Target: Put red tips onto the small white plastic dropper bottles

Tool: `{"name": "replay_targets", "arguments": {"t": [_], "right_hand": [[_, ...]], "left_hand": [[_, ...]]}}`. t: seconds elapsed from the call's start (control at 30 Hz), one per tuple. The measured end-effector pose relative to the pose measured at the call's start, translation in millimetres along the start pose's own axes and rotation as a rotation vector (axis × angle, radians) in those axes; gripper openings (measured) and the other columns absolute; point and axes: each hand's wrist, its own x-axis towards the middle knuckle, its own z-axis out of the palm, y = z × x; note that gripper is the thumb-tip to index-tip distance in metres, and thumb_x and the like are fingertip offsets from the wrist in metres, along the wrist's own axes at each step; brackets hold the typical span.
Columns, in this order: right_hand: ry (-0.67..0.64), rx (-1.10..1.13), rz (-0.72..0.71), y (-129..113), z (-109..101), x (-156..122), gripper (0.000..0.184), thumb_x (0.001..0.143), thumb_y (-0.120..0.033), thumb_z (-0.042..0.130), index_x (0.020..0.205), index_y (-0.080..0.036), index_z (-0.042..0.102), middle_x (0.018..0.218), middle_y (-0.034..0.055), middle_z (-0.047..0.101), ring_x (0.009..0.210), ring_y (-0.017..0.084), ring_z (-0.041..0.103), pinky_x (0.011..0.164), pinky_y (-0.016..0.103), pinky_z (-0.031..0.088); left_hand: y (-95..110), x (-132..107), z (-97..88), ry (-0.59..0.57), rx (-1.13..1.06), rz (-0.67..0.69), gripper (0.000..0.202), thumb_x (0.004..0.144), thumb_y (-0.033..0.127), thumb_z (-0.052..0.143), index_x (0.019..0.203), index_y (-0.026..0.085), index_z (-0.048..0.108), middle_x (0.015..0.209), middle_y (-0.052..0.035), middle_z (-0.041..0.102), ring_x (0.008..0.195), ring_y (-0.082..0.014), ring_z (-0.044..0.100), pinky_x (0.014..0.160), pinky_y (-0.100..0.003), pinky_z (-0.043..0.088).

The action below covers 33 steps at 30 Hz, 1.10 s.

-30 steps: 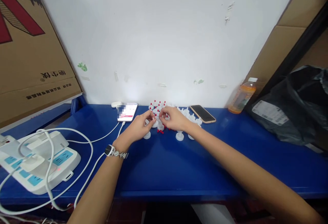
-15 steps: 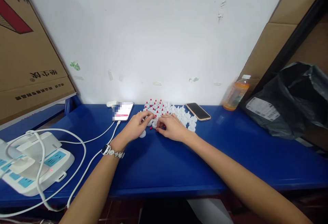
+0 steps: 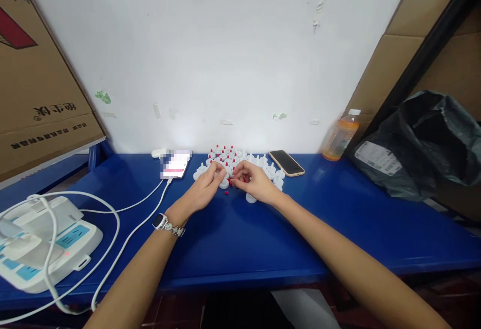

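Observation:
My left hand [image 3: 206,186] is closed, thumb and fingers pinching a white nozzle cap [image 3: 225,173] that is partly hidden. Facing it, my right hand [image 3: 255,182] has its fingers curled, with small red tip caps [image 3: 231,182] at the fingertips and inside the curl. A loose red tip cap [image 3: 226,192] lies on the table just below. Beyond both hands stands a cluster of white nozzle caps, several with red tips [image 3: 224,148] and others bare [image 3: 259,160]. One white cap [image 3: 251,198] rests under my right hand.
The blue table [image 3: 240,249] meets a white wall. A lit phone [image 3: 182,163] lies left, a dark phone [image 3: 287,162] right. A power strip [image 3: 84,251] with white cables fills the left side. An orange drink bottle [image 3: 341,136] and black plastic bag [image 3: 421,143] stand right.
The view has shifted slightly. My left hand has turned, its pinch now on a white nozzle cap. My right hand's fingers have loosened somewhat, and a white cap now shows beneath it.

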Motion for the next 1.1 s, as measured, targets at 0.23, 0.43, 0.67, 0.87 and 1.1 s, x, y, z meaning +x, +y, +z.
{"name": "replay_targets", "arguments": {"t": [0.23,0.43,0.67,0.87,1.1], "right_hand": [[0.142,0.247,0.044,-4.9,1.3,1.9,0.029,0.081,-0.042,0.067,0.096,-0.017,0.069,0.066,-0.0030,0.059,0.059,0.011,0.052,0.059,0.026,0.041],[0.158,0.222,0.033,-6.4,3.2,0.4,0.026,0.082,-0.042,0.067,0.093,-0.019,0.072,0.074,0.0004,0.066,0.066,0.013,0.058,0.062,0.026,0.045],[0.226,0.529,0.189,-10.1,7.3,2.4,0.037,0.065,-0.046,0.083,0.082,-0.018,0.065,0.068,0.0018,0.070,0.058,0.013,0.062,0.058,0.027,0.049],[0.275,0.640,0.137,-17.5,14.5,2.0,0.039,0.067,-0.046,0.083,0.067,-0.019,0.055,0.053,-0.0049,0.057,0.045,0.007,0.044,0.045,0.022,0.033],[0.258,0.673,0.124,-23.7,19.6,-1.2,0.038,0.068,-0.046,0.083,0.067,-0.020,0.056,0.056,-0.0038,0.059,0.048,0.008,0.047,0.047,0.023,0.035]], "left_hand": [[4.4,-1.1,3.4,0.015,-0.032,0.011,0.028,0.099,0.049,0.039,0.106,0.022,0.042,0.079,0.0031,0.053,0.067,-0.0138,0.050,0.066,-0.027,0.039],[7.2,-0.6,2.8,0.023,-0.017,0.013,0.034,0.099,0.053,0.037,0.109,0.022,0.046,0.077,0.0022,0.056,0.069,-0.0154,0.052,0.067,-0.028,0.039],[10.7,-1.8,5.4,0.027,-0.005,0.015,0.033,0.100,0.053,0.033,0.105,0.023,0.046,0.074,0.0030,0.053,0.068,-0.0156,0.051,0.067,-0.029,0.038],[18.3,-2.8,12.2,0.024,-0.094,0.053,0.033,0.102,0.052,0.026,0.100,0.023,0.042,0.078,0.0021,0.052,0.073,-0.0152,0.050,0.073,-0.030,0.039],[21.7,-3.8,17.7,0.074,-0.169,0.060,0.037,0.102,0.054,0.024,0.097,0.022,0.043,0.084,-0.0004,0.055,0.076,-0.0153,0.053,0.076,-0.031,0.044]]}}
